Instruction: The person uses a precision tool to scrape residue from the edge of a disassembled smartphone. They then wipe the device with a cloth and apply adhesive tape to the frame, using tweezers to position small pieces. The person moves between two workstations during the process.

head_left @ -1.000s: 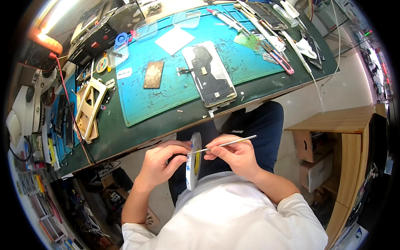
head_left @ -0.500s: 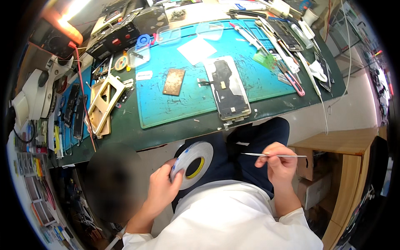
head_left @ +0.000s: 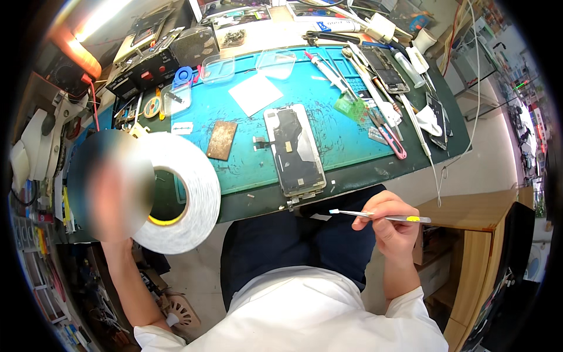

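My left hand (head_left: 114, 220), mostly blurred out, is raised at the left and holds a large roll of white double-sided tape (head_left: 202, 193) with a yellow inner core. The roll hangs close to the view, in front of the bench's left part. Over my lap on the right, my right hand (head_left: 390, 226) is closed around metal tweezers (head_left: 404, 218) with a yellow mark. A tiny white and blue piece (head_left: 334, 211) sits at the tweezers' tip. Beyond, a phone screen assembly (head_left: 290, 170) lies back side up at the mat's front edge, its flex cable sticking out leftward.
On the blue mat (head_left: 240, 158) lie a brown metal plate (head_left: 223, 139), a white square sheet (head_left: 255, 95) and clear plastic trays (head_left: 218, 69). Pink-handled scissors (head_left: 392, 141) and several slim tools are at the right. A wooden cabinet (head_left: 487, 214) stands right of my legs.
My left hand has carried the tape roll up and to the left, closer to the view. The tweezers have turned, showing the small piece at their tip. The whole view has shifted slightly.
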Action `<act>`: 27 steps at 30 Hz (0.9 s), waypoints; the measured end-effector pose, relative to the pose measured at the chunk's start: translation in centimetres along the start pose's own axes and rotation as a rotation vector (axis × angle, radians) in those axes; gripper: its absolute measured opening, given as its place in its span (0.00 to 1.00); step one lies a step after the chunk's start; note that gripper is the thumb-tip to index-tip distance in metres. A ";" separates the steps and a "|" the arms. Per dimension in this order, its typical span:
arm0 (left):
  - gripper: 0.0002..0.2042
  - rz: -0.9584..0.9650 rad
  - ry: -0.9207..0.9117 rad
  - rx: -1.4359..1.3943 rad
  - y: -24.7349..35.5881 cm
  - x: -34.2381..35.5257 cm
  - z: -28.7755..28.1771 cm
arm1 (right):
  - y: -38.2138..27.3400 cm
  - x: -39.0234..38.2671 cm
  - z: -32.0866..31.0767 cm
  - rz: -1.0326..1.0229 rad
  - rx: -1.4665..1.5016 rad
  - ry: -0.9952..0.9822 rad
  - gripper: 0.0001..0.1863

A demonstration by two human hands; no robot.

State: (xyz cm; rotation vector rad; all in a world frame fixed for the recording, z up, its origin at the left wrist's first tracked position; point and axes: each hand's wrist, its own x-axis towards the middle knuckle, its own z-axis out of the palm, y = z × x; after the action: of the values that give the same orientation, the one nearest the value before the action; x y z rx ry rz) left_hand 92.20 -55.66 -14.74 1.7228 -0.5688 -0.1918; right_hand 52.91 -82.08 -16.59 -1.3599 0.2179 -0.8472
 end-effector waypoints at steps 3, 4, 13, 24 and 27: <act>0.20 0.139 -0.103 0.266 -1.3 1.3 1.7 | 0.0 0.9 -0.1 0.087 0.005 -0.028 0.08; 0.20 0.238 -0.133 0.441 -1.6 1.3 1.8 | -0.1 1.3 0.0 0.107 -0.025 -0.043 0.08; 0.24 0.534 -0.073 1.118 0.6 0.2 4.9 | 0.5 3.8 0.4 0.105 -0.258 -0.150 0.07; 0.20 0.674 -0.030 1.332 2.1 -0.2 6.9 | 1.4 3.8 -0.3 0.002 -0.347 -0.153 0.06; 0.15 0.593 0.005 0.925 5.1 -3.0 8.4 | 0.9 4.0 -0.2 0.161 -0.183 -0.093 0.05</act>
State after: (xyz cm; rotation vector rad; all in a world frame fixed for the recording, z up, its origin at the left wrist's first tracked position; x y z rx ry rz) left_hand 84.67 -62.25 -12.41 2.3172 -1.2622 0.5865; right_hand 55.96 -84.83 -16.13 -1.5266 0.3348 -0.6398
